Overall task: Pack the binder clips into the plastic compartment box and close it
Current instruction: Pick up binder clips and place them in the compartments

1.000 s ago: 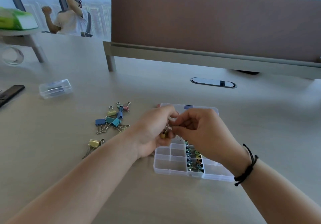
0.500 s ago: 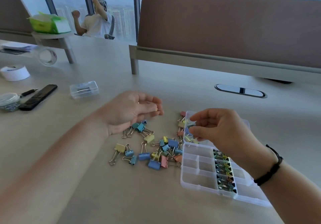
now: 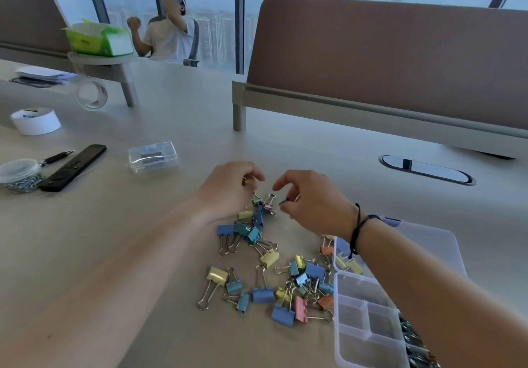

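Several coloured binder clips point(image 3: 258, 235) lie in loose heaps on the desk, spreading down to more clips point(image 3: 300, 285) beside the clear plastic compartment box point(image 3: 368, 336). The box lies open at lower right, lid point(image 3: 428, 242) flat behind it; clips fill its right-hand column point(image 3: 411, 336) and a few rest on the lid's near end. My left hand point(image 3: 231, 187) hovers at the far end of the heap, fingertips curled round a clip's wire handle. My right hand point(image 3: 311, 202) pinches a small dark clip point(image 3: 283, 202) just right of it. My right forearm crosses over the box.
A small clear box point(image 3: 153, 156), a black remote point(image 3: 73, 167), a pen point(image 3: 57, 156), a bag of paper clips point(image 3: 18, 173) and a white tape roll point(image 3: 35, 120) lie to the left. A cable grommet point(image 3: 425, 169) and brown divider point(image 3: 385, 62) are behind. A person point(image 3: 168, 33) sits far off.
My right hand left the box and moved left to the far end of the heap, now pinching a clip. My left hand turned over and dropped its fingertips onto the clips.
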`<state>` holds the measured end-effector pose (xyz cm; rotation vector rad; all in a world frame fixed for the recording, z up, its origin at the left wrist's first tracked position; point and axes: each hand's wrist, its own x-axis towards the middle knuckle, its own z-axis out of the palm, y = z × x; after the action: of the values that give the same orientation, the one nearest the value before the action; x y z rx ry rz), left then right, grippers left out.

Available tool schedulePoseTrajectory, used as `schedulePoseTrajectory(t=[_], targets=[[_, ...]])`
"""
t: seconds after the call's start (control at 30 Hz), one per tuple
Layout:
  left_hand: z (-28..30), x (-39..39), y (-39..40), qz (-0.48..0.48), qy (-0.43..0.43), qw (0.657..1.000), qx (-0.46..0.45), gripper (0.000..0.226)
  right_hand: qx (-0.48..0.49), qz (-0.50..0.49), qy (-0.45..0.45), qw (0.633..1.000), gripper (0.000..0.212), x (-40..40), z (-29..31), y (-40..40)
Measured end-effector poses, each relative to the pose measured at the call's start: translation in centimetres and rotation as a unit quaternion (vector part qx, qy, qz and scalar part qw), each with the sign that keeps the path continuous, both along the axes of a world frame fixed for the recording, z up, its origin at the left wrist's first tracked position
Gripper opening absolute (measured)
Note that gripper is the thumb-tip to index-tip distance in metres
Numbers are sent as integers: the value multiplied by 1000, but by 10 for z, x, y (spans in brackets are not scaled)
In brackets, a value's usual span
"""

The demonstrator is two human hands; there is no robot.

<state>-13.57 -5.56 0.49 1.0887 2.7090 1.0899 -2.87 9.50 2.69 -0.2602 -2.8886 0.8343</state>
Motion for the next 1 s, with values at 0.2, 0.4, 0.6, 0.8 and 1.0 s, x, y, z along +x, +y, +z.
schedulePoseTrajectory(t=[0.2,0.4,0.6,0.8,1.0], targets=[[-5,-5,0,-72,36,987,-139,32,124,92,-78,985,40,-25,-6,-4],[-11,-10,-1,-105,52,980,-161,33,102,107,-68,987,32,-30,-9,1],[-11,-10,-1,-88,55,980,-168,29,61,87,-54,993,29,-28,-17,4],[-9,-10,-2,-70,55,985,-150,20,38,96,-62,993,33,-23,-16,4],[-10,-9,-5,-71,56,984,-153,17,38,105,-46,993,32,-19,-14,0]])
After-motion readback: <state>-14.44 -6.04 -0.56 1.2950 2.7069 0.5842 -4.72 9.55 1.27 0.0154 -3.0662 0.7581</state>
